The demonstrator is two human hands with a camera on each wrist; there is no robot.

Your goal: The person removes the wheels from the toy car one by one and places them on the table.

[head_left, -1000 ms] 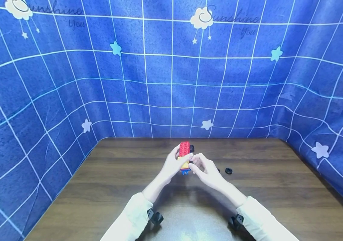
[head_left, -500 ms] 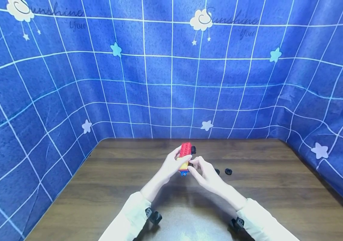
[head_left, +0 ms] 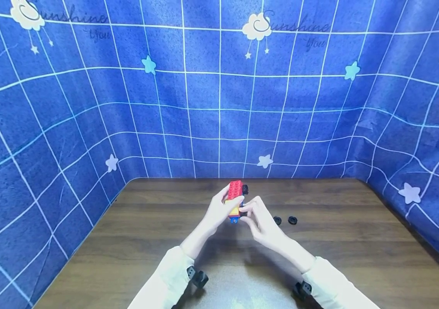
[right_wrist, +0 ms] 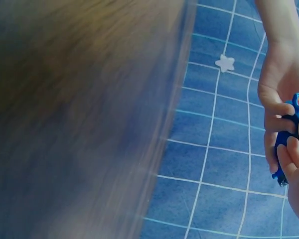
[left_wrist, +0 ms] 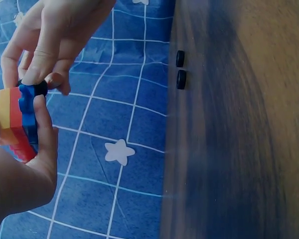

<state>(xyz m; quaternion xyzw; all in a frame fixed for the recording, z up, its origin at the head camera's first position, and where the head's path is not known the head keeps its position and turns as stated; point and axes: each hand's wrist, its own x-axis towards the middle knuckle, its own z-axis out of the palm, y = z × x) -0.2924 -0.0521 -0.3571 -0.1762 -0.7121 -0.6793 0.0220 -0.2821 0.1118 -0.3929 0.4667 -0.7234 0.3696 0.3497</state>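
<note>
A toy car of building bricks [head_left: 236, 189], red with a yellow block and a blue base, is held above the table. My left hand [head_left: 216, 211] grips it from the left, thumb over the yellow block and fingers under the blue base. A black wheel [head_left: 245, 189] sits on its far right side. At the near right side my right hand [head_left: 263, 221] pinches another black wheel [left_wrist: 42, 88] against the car; whether it is fully seated I cannot tell. A blue hook [head_left: 234, 220] sticks out at the near end.
Two loose black wheels, a left one [head_left: 277, 220] and a right one [head_left: 292, 220], lie on the brown wooden table [head_left: 157, 231], right of the hands. A blue gridded curtain [head_left: 200, 111] surrounds the table's back and sides.
The car has shifted slightly in my left hand's grip, now a little farther left. My right fingers have changed position at its near right side. More of the left loose wheel shows.
</note>
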